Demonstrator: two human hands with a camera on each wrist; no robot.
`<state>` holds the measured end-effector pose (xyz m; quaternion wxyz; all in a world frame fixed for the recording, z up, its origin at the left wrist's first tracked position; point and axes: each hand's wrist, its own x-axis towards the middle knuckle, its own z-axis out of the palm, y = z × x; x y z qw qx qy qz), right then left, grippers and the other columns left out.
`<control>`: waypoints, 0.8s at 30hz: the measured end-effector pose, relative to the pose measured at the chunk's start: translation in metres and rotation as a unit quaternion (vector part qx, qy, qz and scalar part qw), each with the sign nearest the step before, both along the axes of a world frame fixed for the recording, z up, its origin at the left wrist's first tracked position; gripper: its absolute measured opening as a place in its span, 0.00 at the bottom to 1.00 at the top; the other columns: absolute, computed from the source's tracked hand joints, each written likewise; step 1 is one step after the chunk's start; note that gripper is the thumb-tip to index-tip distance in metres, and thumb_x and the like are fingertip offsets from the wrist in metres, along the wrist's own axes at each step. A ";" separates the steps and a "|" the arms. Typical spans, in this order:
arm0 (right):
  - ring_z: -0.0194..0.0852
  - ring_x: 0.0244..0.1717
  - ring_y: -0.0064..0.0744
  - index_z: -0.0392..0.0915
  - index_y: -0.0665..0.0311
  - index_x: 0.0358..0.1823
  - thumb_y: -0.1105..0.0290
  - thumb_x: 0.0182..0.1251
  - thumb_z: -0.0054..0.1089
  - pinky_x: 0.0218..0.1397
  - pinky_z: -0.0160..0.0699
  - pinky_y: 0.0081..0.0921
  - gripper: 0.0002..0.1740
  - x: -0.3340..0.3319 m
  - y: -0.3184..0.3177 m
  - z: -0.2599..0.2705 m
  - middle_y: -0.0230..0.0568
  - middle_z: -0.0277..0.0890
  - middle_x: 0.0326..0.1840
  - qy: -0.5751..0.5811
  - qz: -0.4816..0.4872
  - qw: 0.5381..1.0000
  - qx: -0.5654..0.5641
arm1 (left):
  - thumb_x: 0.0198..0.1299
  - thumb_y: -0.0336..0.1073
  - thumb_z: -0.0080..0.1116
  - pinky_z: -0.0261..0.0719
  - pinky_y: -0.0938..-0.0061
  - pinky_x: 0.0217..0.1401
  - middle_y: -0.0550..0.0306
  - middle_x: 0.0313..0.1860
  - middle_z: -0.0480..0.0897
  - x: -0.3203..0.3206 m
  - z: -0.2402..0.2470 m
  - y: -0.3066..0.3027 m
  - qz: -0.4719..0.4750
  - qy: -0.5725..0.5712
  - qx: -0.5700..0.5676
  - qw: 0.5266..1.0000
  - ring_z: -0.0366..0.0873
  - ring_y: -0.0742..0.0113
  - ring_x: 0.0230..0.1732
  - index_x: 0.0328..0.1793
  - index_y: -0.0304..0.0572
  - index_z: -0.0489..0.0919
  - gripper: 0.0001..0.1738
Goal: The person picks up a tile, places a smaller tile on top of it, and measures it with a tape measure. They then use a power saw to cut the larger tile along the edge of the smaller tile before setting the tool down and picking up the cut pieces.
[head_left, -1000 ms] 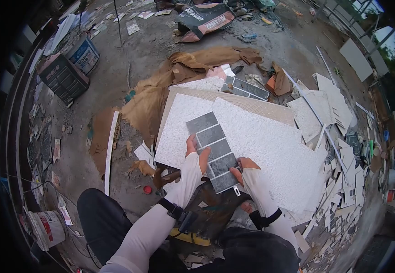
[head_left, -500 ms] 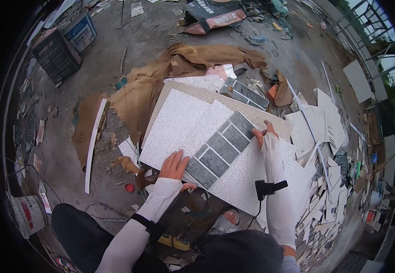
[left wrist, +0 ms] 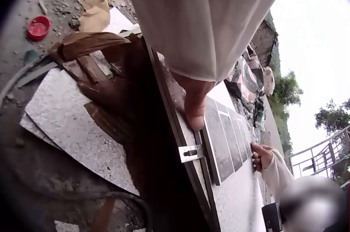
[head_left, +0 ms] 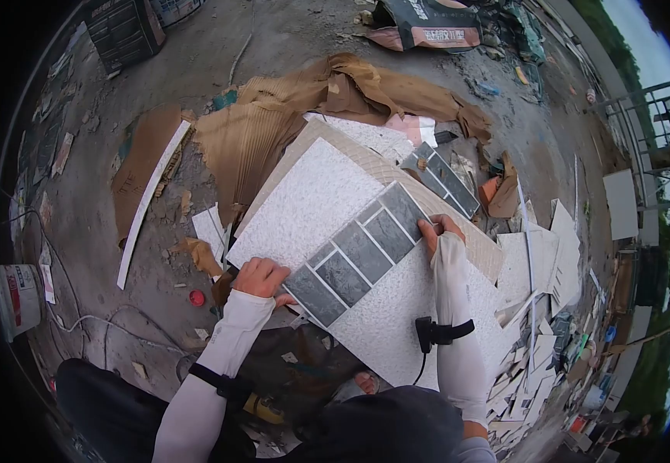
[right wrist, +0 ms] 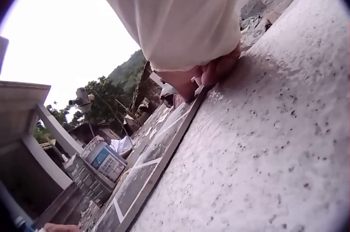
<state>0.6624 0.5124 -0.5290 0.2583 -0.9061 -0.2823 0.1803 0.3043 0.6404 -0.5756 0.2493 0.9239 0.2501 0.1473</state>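
One grey tile strip (head_left: 355,257) slants from eight to two o'clock over two white speckled slabs (head_left: 305,208); its five stone-like panels are divided by pale lines. A second grey strip (head_left: 440,182) lies apart, between one and two o'clock. The right hand (head_left: 441,231), at the two o'clock end, pinches the corner with bent fingers. At the eight o'clock end the left hand (head_left: 260,279) has its thumb against the edge; the sleeve hides its other fingers from the wrist camera, so I cannot tell whether they grip. One slotted metal clip (left wrist: 191,153) juts beside that thumb. Torn, ribbed cardboard (head_left: 258,154) lies around eleven o'clock.
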 end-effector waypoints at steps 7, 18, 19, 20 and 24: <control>0.70 0.31 0.29 0.82 0.68 0.43 0.52 0.65 0.67 0.38 0.71 0.29 0.23 0.001 0.007 -0.008 0.38 0.77 0.29 0.011 -0.020 1.000 0.018 | 0.34 0.45 0.78 0.75 0.63 0.45 0.54 0.35 0.78 0.003 0.008 0.008 -0.018 0.012 -0.024 0.999 0.76 0.53 0.40 0.42 0.42 0.81 0.28; 0.69 0.31 0.24 0.83 0.68 0.42 0.53 0.65 0.68 0.37 0.69 0.25 0.22 0.007 0.006 -0.020 0.33 0.77 0.28 -0.006 0.003 0.999 0.047 | 0.33 0.46 0.76 0.75 0.64 0.42 0.57 0.31 0.76 0.003 0.014 -0.002 -0.013 0.022 0.021 0.999 0.76 0.57 0.38 0.36 0.43 0.79 0.25; 0.69 0.31 0.24 0.83 0.68 0.42 0.53 0.65 0.68 0.38 0.69 0.24 0.22 0.007 0.006 -0.021 0.33 0.77 0.28 -0.017 0.012 0.999 0.050 | 0.33 0.46 0.76 0.75 0.64 0.41 0.57 0.31 0.76 0.003 0.015 -0.004 -0.001 0.029 0.024 0.999 0.76 0.57 0.38 0.35 0.44 0.78 0.25; 0.69 0.31 0.24 0.83 0.68 0.42 0.53 0.65 0.68 0.38 0.69 0.24 0.22 0.008 0.006 -0.021 0.33 0.77 0.28 -0.017 0.016 0.999 0.049 | 0.32 0.46 0.77 0.76 0.65 0.41 0.57 0.30 0.75 0.003 0.017 -0.006 0.011 0.037 0.027 0.999 0.76 0.57 0.38 0.33 0.44 0.77 0.24; 0.69 0.31 0.24 0.83 0.67 0.41 0.52 0.65 0.67 0.38 0.69 0.24 0.21 0.010 0.004 -0.025 0.32 0.77 0.28 -0.006 0.018 0.998 0.058 | 0.31 0.45 0.77 0.76 0.65 0.38 0.57 0.29 0.74 0.000 0.021 -0.009 0.042 0.037 0.032 0.998 0.76 0.58 0.37 0.30 0.44 0.75 0.24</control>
